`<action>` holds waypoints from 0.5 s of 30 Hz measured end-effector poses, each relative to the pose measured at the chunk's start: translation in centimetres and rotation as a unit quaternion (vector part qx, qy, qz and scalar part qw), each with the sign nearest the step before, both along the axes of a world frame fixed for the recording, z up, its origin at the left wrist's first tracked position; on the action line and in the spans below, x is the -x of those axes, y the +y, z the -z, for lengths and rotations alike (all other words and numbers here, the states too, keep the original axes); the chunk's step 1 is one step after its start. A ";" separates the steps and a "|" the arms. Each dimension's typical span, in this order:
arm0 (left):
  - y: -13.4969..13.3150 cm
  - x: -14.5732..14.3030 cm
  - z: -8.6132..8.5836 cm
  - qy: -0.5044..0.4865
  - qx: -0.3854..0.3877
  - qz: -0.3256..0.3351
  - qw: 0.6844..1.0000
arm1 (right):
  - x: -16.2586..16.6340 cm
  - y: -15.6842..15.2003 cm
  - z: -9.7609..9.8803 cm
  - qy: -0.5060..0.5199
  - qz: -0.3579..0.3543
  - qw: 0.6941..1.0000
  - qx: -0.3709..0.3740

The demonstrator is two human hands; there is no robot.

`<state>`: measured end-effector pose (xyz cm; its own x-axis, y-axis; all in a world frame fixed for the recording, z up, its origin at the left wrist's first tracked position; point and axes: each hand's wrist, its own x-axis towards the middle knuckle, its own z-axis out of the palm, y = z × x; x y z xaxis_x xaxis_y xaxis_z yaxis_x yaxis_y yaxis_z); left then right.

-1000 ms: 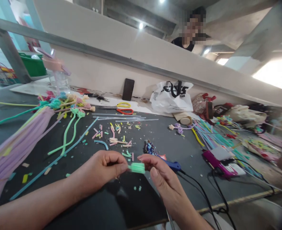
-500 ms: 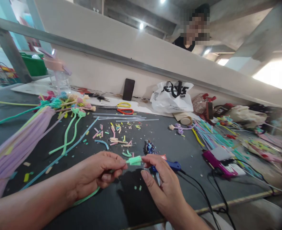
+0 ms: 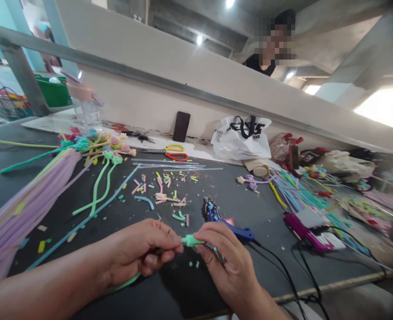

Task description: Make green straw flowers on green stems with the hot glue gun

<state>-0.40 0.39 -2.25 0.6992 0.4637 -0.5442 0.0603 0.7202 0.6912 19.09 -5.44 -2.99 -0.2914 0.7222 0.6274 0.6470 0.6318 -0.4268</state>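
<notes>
Between finger and thumb, my left hand [image 3: 153, 249] is closed on a mint-green chenille stem [image 3: 129, 282], whose tail trails out below the wrist. A small bundle of short green chenille pieces [image 3: 190, 241] sits at the stem's tip, between both hands. My right hand [image 3: 225, 258] pinches the right end of that bundle, so part of it is hidden by the fingers. Just behind my right hand lies a blue glue gun [image 3: 239, 232], its nozzle end smeared with residue. Short green offcuts [image 3: 179, 216] rest on the table a little beyond my fingertips.
Clear glue sticks [image 3: 170, 166], scissors [image 3: 176, 156] and a phone [image 3: 181, 126] are farther back. Purple chenille stems [image 3: 46, 195] lie left; more stems [image 3: 290, 191] lie right near a magenta device [image 3: 303, 233] with cables. A person [image 3: 261, 66] is beyond the partition.
My right hand's thumb and fingers have closed onto the green bundle, where they were apart around its end before. The whole view has shifted slightly.
</notes>
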 end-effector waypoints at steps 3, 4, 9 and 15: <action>0.1 0.0 0.1 -0.017 -0.006 -0.016 1.000 | -0.6 0.0 -0.1 -0.018 0.010 0.999 0.027; 0.3 0.0 0.1 -0.029 -0.012 -0.033 0.999 | -1.0 0.0 -0.2 -0.020 0.019 0.999 0.033; 1.7 0.7 0.3 -0.103 -0.041 -0.144 0.983 | -4.3 1.2 -0.8 0.017 0.173 0.985 0.020; 3.2 0.8 1.2 -0.152 -0.036 -0.244 0.957 | -7.4 3.1 -1.6 0.001 0.348 0.936 0.060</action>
